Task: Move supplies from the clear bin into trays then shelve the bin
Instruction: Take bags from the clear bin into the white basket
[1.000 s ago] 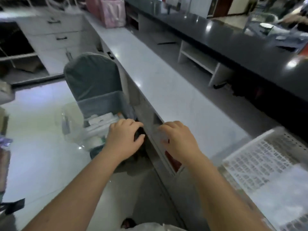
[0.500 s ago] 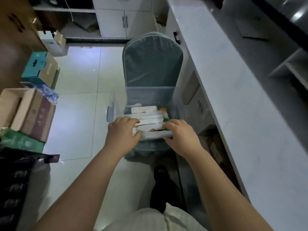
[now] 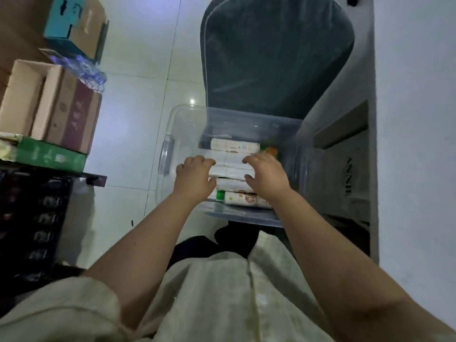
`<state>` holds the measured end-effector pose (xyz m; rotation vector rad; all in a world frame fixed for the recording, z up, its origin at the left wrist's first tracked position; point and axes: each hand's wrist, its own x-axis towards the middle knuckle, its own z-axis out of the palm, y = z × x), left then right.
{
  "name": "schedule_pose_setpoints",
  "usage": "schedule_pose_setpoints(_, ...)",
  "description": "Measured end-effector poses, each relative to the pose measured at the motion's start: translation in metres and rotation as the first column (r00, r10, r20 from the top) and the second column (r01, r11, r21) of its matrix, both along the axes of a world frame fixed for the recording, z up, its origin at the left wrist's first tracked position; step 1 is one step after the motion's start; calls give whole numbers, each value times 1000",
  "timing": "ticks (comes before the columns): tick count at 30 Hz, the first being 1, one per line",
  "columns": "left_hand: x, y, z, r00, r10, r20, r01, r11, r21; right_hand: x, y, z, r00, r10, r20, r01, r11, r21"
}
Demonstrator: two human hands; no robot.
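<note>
In the clear bin (image 3: 243, 216), the left hand (image 3: 195, 178) and right hand (image 3: 266, 176) curl fingers round a white pack's (image 3: 232, 169) opposite ends, seemingly to lift it out.

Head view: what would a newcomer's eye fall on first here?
The left hand and right hand are inside the clear bin at centre, gripping white packs stacked in it. The bin sits in front of the back of a dark chair, beside the pale counter on the right. Cardboard boxes are piled at far left.
</note>
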<state>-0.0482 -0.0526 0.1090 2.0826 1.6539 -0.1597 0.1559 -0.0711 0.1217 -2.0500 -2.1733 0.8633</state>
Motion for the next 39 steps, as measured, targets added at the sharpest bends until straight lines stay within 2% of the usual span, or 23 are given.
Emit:
schedule_pose_setpoints(4, 5, 24, -64, 994, -78, -77, 70, 993, -94, 6, 24, -62, 1000, -20, -17, 18, 994, -106)
schedule_pose_setpoints(11, 30, 56, -182, 955, -282, -95, 254, 938, -235, 7, 47, -170, 997, -83, 11, 83, 989, -122)
schedule_pose_setpoints(17, 44, 70, -241, 879, -414, -237, 372, 905, -205, 6, 52, -215, 994, -106, -6, 105, 992, -65)
schedule_pose_setpoints(21, 40, 84, -255, 849, -480, -221, 452, 876, -166, 9, 52, -222, 986, -161, -50, 161, 987, -14)
schedule_pose_setpoints(24, 32, 97, -253, 872, -473, -128, 454, 877, -157, 12, 54, -216, 974, -212, -82, 217, 975, 44)
schedule_pose_setpoints(28, 33, 118, -241, 928, -371, 43, 374, 923, -89, 17, 57, -202, 960, -251, -119, 266, 956, 122)
schedule_pose_setpoints(31, 33, 119, -233, 899, -418, 131, 424, 906, -16, 16, 58, -196, 962, -242, -125, 257, 958, 129)
schedule_pose_setpoints(34, 30, 113, -232, 873, -468, 133, 475, 880, -22, 14, 58, -194, 964, -234, -125, 250, 960, 129)
schedule_pose_setpoints(39, 29, 104, -229, 889, -452, 76, 457, 888, -47, 13, 56, -194, 966, -235, -109, 247, 963, 105)
